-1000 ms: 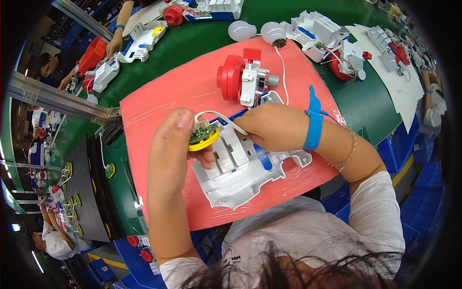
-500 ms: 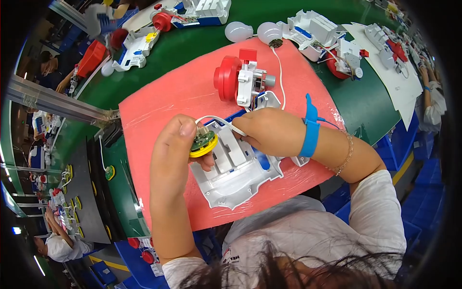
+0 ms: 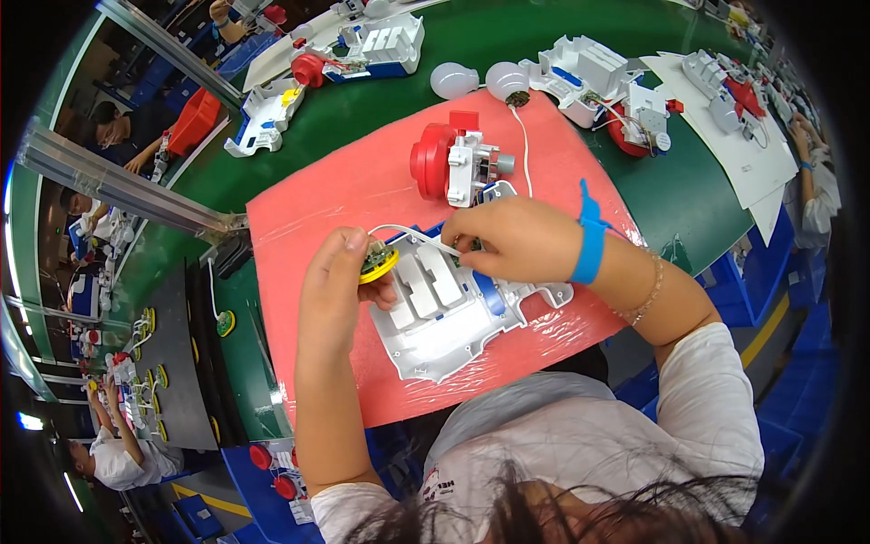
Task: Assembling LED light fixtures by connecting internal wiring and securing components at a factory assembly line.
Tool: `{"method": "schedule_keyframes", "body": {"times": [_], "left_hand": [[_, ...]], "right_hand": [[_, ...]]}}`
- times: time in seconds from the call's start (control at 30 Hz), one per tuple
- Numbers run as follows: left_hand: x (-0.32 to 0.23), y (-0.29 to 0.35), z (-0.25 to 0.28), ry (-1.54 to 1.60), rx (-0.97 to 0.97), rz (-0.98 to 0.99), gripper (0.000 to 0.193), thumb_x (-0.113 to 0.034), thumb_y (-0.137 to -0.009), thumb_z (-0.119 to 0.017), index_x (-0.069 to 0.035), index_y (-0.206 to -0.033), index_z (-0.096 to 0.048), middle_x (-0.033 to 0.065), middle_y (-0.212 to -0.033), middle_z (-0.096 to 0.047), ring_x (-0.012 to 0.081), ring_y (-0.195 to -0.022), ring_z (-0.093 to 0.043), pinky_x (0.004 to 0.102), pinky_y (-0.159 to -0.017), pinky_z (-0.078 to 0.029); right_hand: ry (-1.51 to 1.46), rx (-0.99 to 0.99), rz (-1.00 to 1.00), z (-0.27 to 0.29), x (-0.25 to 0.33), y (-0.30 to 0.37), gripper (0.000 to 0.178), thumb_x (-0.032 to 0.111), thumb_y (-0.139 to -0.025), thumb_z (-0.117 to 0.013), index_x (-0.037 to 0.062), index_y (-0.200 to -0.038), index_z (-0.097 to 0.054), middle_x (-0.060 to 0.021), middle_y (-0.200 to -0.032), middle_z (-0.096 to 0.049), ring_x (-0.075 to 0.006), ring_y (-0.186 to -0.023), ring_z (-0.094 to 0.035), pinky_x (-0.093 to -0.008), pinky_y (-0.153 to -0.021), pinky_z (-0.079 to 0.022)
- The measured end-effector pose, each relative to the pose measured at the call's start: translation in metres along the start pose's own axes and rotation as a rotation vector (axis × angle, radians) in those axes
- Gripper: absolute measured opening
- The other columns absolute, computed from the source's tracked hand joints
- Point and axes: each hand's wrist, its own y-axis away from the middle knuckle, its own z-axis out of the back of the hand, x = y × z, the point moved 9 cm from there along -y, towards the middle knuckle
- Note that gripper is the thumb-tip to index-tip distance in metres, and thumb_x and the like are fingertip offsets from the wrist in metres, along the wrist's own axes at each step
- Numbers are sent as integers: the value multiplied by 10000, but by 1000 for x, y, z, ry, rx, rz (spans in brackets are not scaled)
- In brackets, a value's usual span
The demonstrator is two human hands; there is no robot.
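Between the thumb and fingers of my left hand is a round circuit board with a yellow rim. A white cable arcs from the board to my right hand, whose fingers pinch it; the cable's end is hidden there. Below both hands lies a white plastic housing with raised compartments and blue parts, its inside facing up. Just beyond my right hand stands a red and white motor assembly, partly over the housing's far edge. A blue wrist strap is around my right wrist.
A pink foam mat covers the green table. At the far side are white bulb-shaped parts and more housings. A metal post rises at left, beside a dark belt carrying yellow-rimmed boards. Other people work at the left.
The view has shifted slightly, moving the mat and housing a little right in the picture. My right hand's fingers have turned at the cable; the left still holds the board.
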Motion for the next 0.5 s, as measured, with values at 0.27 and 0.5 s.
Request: {"method": "schedule_keyframes", "body": {"times": [0.27, 0.5], "left_hand": [[8, 14, 23, -207, -13, -187, 370, -334, -928, -326, -33, -844, -524, 48, -635, -527, 74, -508, -434, 203, -450, -323], [19, 2, 36, -31, -35, -268, 427, -359, -944, -299, -25, -1157, -460, 92, -1008, -512, 135, -873, -488, 239, -667, -416]], "right_hand": [[414, -42, 301, -19, 37, 74, 327, 256, -638, -695, 112, -897, -556, -35, -838, -535, -206, -832, -513, -343, -671, -425], [551, -110, 372, 26, 43, 54, 197, 237, -703, -644, 103, -826, -568, -40, -803, -539, -209, -747, -542, -337, -611, -447]]}}
